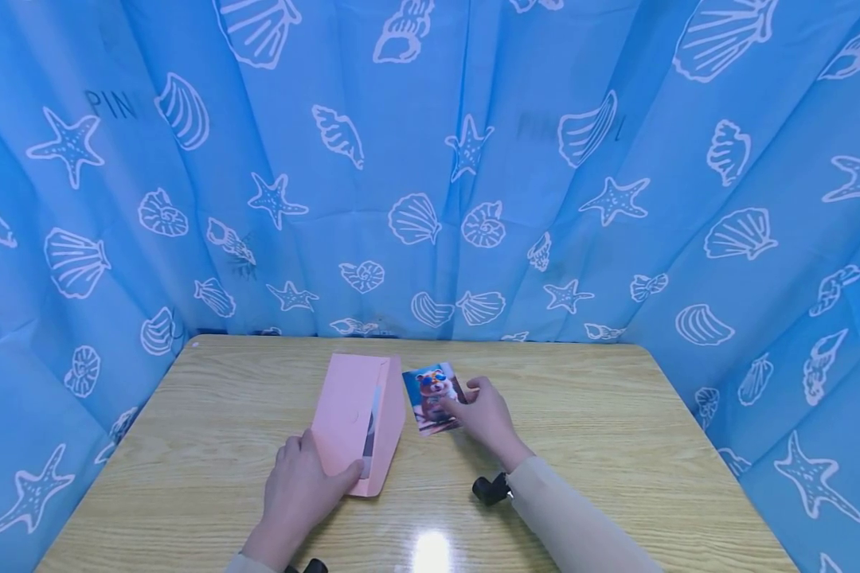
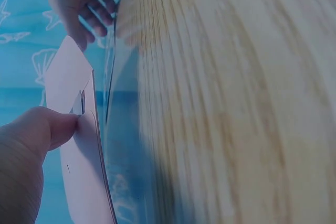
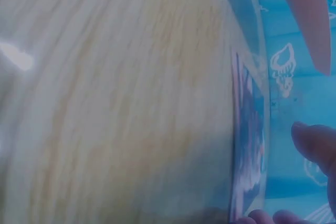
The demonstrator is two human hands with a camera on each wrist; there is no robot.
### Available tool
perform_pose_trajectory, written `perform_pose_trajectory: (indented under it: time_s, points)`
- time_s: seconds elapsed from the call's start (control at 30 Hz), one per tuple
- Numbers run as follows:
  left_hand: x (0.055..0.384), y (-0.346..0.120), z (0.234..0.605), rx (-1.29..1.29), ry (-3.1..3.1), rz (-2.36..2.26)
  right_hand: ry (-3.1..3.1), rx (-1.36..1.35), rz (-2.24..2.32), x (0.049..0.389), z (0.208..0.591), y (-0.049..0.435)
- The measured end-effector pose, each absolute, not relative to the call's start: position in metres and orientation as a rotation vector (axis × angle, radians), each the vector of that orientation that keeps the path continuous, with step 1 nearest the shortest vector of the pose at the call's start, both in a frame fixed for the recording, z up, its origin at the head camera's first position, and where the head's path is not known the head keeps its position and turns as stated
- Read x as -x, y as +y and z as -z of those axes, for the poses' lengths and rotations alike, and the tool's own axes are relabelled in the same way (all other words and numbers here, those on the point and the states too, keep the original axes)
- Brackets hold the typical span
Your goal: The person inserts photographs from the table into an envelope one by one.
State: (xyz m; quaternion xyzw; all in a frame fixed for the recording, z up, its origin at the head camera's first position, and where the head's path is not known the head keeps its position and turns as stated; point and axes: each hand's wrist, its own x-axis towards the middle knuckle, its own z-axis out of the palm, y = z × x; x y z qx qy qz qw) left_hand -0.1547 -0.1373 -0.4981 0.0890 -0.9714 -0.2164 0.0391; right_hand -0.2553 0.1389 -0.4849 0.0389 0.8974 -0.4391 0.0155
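A pink envelope (image 1: 345,406), its flap raised and a dark-and-light insert showing in its opening, is pinched in my left hand (image 1: 304,485). The thumb lies at the opening's near end; the other fingers are mostly hidden at the envelope's left side. To its right, a photo card (image 1: 430,390) of a furry animal in sunglasses lies on the table. My right hand (image 1: 483,414) is over the card's right edge. In the right wrist view the thumb (image 3: 317,148) stands apart from the card (image 3: 248,145), and the fingertips (image 3: 260,216) are by its near edge.
The wooden table (image 1: 595,446) reflects a bright light near its front. Behind and beside it hangs a blue curtain (image 1: 430,167) with white shells and starfish. Black wrist devices (image 1: 490,489) sit at both wrists.
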Motion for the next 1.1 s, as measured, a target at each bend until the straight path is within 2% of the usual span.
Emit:
perform_pose_trajectory:
  time_s: [0.73,1.1]
  points:
    - [0.1537,-0.134,0.4957,-0.278,-3.001,0.66,2.829,-0.163,1.11,0.2647,0.4935,0.1431]
    - [0.1524,-0.1293,0.4943,-0.268,-2.994,0.673,2.779,-0.168,1.136,0.2602,0.4946,0.1461]
